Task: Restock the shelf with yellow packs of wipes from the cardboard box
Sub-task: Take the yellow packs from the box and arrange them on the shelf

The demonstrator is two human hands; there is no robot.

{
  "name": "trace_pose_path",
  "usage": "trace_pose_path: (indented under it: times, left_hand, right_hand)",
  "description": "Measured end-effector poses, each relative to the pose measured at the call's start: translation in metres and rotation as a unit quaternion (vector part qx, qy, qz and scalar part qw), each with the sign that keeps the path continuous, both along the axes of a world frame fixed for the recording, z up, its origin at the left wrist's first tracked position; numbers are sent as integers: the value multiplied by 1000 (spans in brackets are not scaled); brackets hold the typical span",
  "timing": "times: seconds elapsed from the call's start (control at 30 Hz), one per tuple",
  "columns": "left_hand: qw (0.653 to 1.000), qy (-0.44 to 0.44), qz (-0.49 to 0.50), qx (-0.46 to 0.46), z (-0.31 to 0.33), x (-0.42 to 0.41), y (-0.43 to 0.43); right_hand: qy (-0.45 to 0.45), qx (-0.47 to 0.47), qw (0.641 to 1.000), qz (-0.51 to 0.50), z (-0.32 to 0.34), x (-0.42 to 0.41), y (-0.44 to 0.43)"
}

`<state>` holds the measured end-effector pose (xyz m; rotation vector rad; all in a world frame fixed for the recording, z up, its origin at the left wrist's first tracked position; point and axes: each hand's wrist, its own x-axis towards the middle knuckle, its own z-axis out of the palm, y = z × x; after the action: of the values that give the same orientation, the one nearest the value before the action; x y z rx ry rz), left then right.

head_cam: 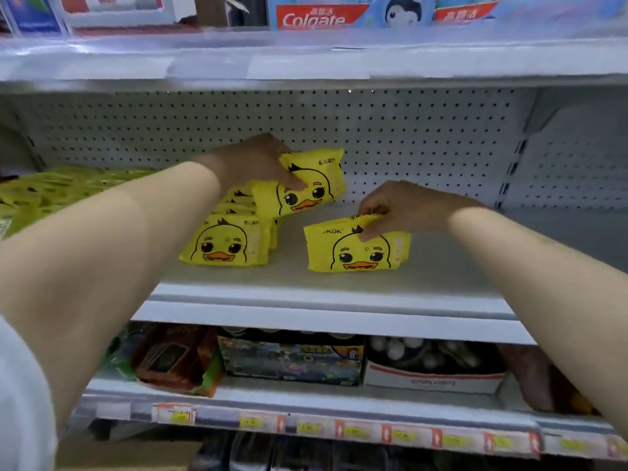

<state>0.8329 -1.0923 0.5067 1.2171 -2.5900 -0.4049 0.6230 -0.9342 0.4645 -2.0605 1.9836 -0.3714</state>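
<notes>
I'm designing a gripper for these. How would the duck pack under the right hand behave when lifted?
Probably soft: the duck pack buckles at its top where the right hand pinches it. Likely light, a pinch suffices. Standing on edge, it could tip.

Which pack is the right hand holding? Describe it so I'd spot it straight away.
Find the white middle shelf with the pegboard back. Right of the stack of yellow duck-faced packs, the right hand pinches the top edge of one upright pack. It alone stands apart, with bare shelf around it.
</notes>
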Motion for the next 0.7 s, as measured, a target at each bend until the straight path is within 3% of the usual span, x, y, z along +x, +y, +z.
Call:
trace_pose_path:
  times: [0.13, 0.37, 0.7]
  left_hand:
    - [999, -22, -32, -10, -6, -34, -27]
    - [996, -35, -77, -3, -22, -85, -66]
    - [992, -85, -94, -24, -50, -115, -131]
  right_hand:
    - [-22, -21, 999, -28, -12, -11, -16]
    - [-24, 59, 997, -44, -25, -23, -38]
    - [9, 26, 998, -48, -29, -35, -73]
